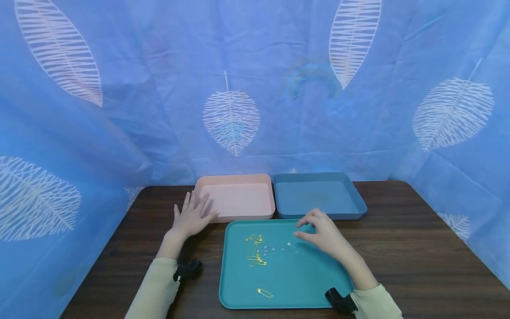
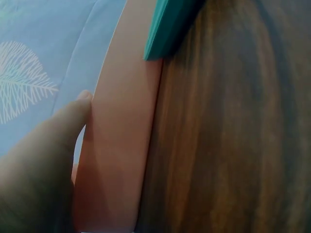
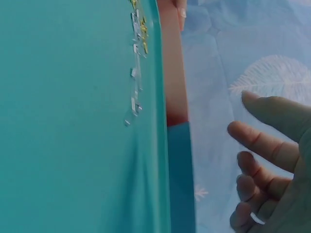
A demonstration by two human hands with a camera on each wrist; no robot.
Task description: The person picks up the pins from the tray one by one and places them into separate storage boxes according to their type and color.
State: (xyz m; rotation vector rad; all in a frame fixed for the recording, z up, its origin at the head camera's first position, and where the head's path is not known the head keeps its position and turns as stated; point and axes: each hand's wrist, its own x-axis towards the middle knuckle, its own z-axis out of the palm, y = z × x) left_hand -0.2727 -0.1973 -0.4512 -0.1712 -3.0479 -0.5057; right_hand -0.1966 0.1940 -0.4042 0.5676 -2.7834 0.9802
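Left hand point(image 1: 192, 217) on pink tray point(image 1: 237, 182), right hand point(image 1: 323, 233) over teal tray point(image 1: 287, 283)

Safety pins point(image 1: 260, 252) lie in the near tray point(image 1: 287, 288) (two trays point(image 1: 235, 212) point(image 1: 318, 212) side by side behind it).

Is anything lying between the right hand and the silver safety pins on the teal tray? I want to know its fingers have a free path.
Nothing visible does. The right hand hovers over the teal tray with its fingers empty, and only bare tray separates them from the silver safety pins.
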